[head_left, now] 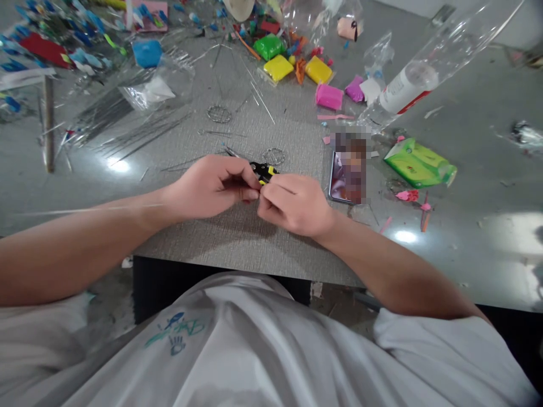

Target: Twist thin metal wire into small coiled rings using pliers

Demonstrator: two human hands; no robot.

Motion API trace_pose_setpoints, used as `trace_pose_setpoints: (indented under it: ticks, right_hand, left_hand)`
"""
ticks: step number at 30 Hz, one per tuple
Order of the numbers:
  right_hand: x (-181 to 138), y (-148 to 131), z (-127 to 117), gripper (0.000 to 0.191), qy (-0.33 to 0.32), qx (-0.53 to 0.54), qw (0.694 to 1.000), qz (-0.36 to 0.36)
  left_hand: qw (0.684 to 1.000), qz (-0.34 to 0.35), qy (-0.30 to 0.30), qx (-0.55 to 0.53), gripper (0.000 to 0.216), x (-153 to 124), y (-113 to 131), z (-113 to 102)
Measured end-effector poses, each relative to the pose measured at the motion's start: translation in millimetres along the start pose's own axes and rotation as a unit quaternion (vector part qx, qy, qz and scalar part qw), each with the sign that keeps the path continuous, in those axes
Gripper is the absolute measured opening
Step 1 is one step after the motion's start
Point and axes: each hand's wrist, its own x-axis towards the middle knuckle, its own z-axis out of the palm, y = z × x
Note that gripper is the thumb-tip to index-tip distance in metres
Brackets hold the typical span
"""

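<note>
My left hand [216,183] and my right hand [294,203] meet above the front of the table, thumbs and fingers pinched together. Between them they grip a thin wire [85,211], whose blurred length crosses my left forearm; the pinched part is hidden by my fingers. Just behind the hands lie pliers [265,169] with black and yellow handles, partly covered. A small ring of twisted wire [274,155] rests beyond the pliers, and a second wire ring [219,113] sits farther back.
A phone [339,178] lies right of my hands, near a green packet [419,164] and a tilted clear bottle [411,85]. Loose wires [127,124] spread at left beside a wooden stick [48,124]. Yellow clay packs [278,68] and blue pieces [85,34] crowd the back.
</note>
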Motion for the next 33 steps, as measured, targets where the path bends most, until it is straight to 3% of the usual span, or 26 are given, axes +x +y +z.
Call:
trace_pose_setpoints:
  ticks: [5, 11, 13, 18, 26, 33]
  right_hand:
    - [-0.5, 2.3, 7.5, 0.021, 0.035, 0.102, 0.983, 0.15]
    - [8.1, 1.1, 1.3, 0.022, -0.003, 0.244, 0.931, 0.271]
    - [11.3, -0.3, -1.4, 0.02, -0.013, 0.276, 0.916, 0.291]
    - [15.5, -1.9, -4.7, 0.017, -0.035, 0.29, 0.911, 0.29]
    - [14.5, 3.8, -6.5, 0.016, -0.092, 0.299, 0.912, 0.265]
    - [13.3, 7.4, -7.3, 0.017, -0.134, 0.275, 0.923, 0.234]
  left_hand:
    - [0.998, 0.033, 0.007, -0.056, 0.012, 4.3, -2.7, -3.9]
    - [0.996, 0.075, 0.035, 0.029, 0.009, 5.0, -4.6, -4.8]
    - [0.997, 0.065, 0.041, 0.008, 0.008, 4.1, -3.5, -3.3]
    - [0.996, -0.024, -0.005, -0.09, 0.009, 5.2, 1.8, -3.2]
    - [0.993, -0.09, -0.03, -0.064, 0.019, 10.1, -0.6, -5.2]
    - [0.995, -0.064, -0.065, -0.047, 0.004, 9.9, -2.6, -9.0]
